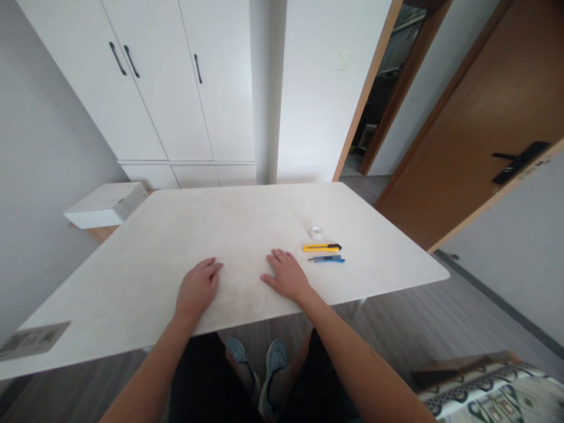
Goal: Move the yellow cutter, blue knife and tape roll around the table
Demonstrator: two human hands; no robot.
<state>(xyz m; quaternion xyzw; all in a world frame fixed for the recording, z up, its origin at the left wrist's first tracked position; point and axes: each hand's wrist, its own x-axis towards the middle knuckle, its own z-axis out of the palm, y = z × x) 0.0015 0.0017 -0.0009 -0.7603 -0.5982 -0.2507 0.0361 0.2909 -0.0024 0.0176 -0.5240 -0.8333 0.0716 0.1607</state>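
Both my hands lie flat, palm down, on a white table (pixel 247 223) near its front edge. My left hand (pixel 198 286) rests with its fingers stretched out and holds nothing. My right hand (pixel 286 275) lies flat too, fingers slightly spread, empty. Just right of my right hand sit a yellow utility knife (pixel 321 247) and, in front of it, a smaller blue utility knife (pixel 326 259). A small roll of clear tape (pixel 316 232) stands a little behind the yellow knife.
A grey label (pixel 33 339) is stuck at the table's front left corner. A white box (pixel 106 203) stands on a low shelf left of the table. White cupboards (pixel 176 88) fill the back wall. An open wooden door (pixel 489 129) is at the right. A patterned cushion (pixel 493 393) lies bottom right.
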